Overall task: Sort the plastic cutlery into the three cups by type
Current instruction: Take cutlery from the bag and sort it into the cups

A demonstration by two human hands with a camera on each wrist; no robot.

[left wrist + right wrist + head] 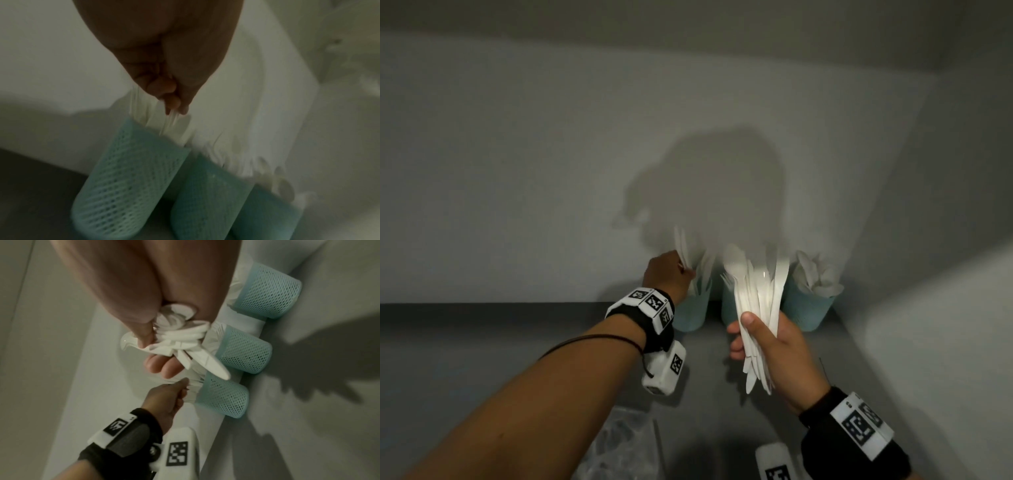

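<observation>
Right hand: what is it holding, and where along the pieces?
The right hand grips a bundle of white plastic cutlery near the handle ends.

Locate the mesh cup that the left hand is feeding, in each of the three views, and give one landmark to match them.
Head: the leftmost mesh cup, at centre against the wall, just right of the left hand.
Left wrist: it fills the lower left, below the fingertips.
Right wrist: the lowest of the three cups, lower centre-right.
Shared landmark: the left hand pinching white cutlery at that cup's rim.
</observation>
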